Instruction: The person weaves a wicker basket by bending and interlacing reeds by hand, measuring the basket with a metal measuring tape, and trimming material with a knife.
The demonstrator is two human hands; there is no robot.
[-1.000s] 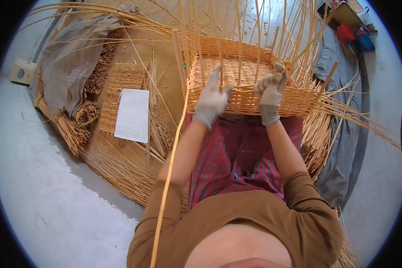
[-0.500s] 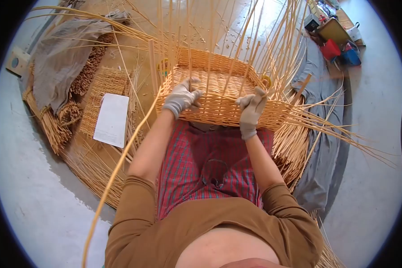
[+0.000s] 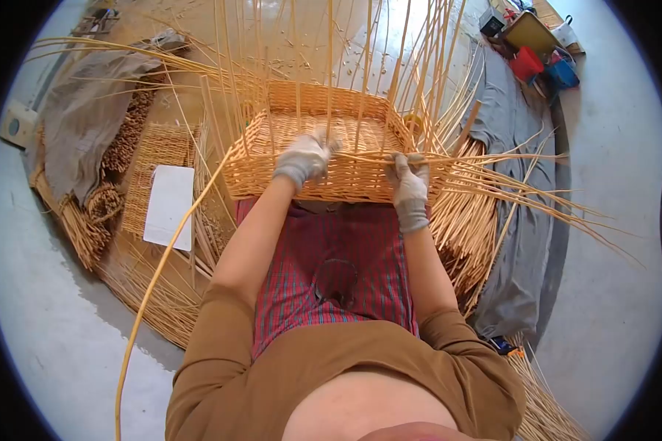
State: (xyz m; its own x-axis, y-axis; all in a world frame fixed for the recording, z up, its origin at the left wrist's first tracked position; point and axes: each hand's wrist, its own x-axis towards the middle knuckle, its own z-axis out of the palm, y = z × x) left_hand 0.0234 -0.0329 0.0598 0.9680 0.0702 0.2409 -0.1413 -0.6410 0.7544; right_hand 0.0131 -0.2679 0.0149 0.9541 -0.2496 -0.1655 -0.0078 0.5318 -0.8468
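Note:
A partly woven wicker basket (image 3: 346, 184) with a rectangular shape stands in front of my lap, its upright stakes (image 3: 329, 81) rising from the rim. My left hand (image 3: 307, 158), in a pale work glove, is at the near rim left of the middle; motion smears its fingertips. My right hand (image 3: 410, 187), gloved too, is closed at the near rim's right part, on a willow rod (image 3: 485, 157) that runs along the rim and out to the right. A long, thicker rod (image 3: 158, 272) curves from the basket's left corner down past my left arm.
On the left lie a woven panel (image 3: 158, 143) with a white sheet (image 3: 171, 206) on it, and willow bundles partly under grey cloth (image 3: 88, 110). To the right are more willow rods (image 3: 460, 220), a grey cloth (image 3: 518, 242), a red container (image 3: 526, 65) and a blue container (image 3: 561, 72).
The basket has shifted left in view and its near side has turned. A rod now stretches rightward from my right hand, whose fingers have come down onto the rim. My left fingers are moving.

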